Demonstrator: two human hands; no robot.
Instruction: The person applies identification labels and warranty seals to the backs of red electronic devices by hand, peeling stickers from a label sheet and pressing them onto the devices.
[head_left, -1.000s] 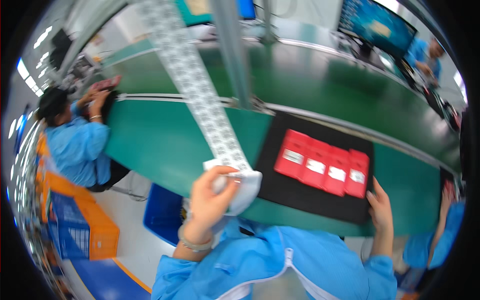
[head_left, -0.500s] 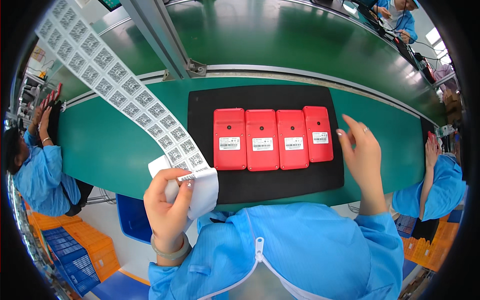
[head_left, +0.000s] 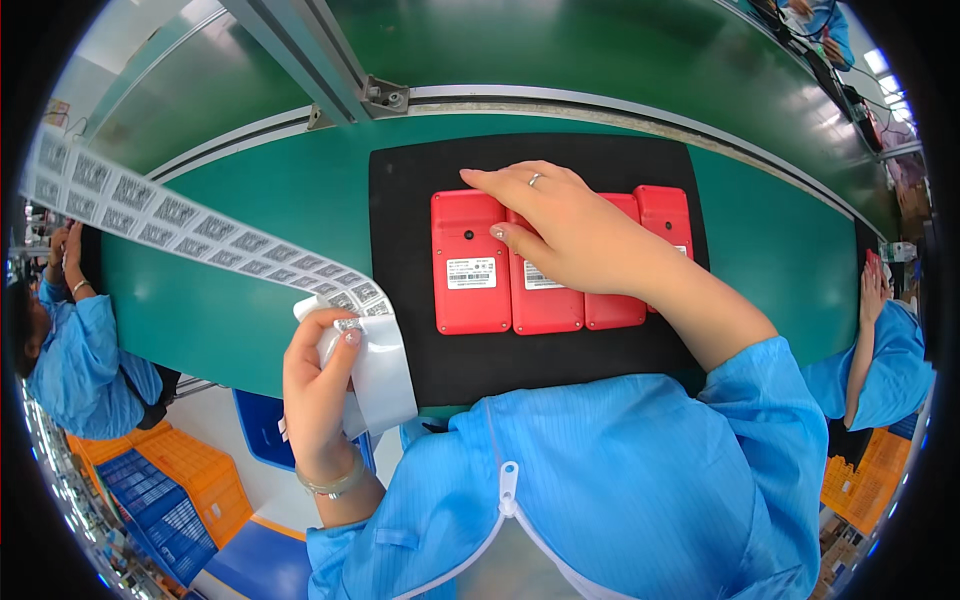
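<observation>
My left hand (head_left: 322,405) grips a folded strip of square code labels (head_left: 175,212) between thumb and fingers, near the mat's left edge. The strip stretches up and off to the left, and its pale backing (head_left: 385,375) hangs beside the hand. My right hand (head_left: 570,230) reaches over a row of red handheld devices lying back side up. Its thumb and fingertips are apart above the upper right of the leftmost device (head_left: 465,312). The hand and forearm partly cover the second device (head_left: 547,312), the third (head_left: 614,314) and the rightmost (head_left: 663,212).
Beneath the devices lies a black mat (head_left: 415,170) on the green table (head_left: 190,300). A metal post (head_left: 310,50) rises behind. People in blue sit at the left (head_left: 80,340) and right (head_left: 885,350). Orange and blue crates (head_left: 200,480) stand low at the left.
My right hand has moved left from beside the mat to over the devices. The label strip has swung lower on the left, still held by my left hand.
</observation>
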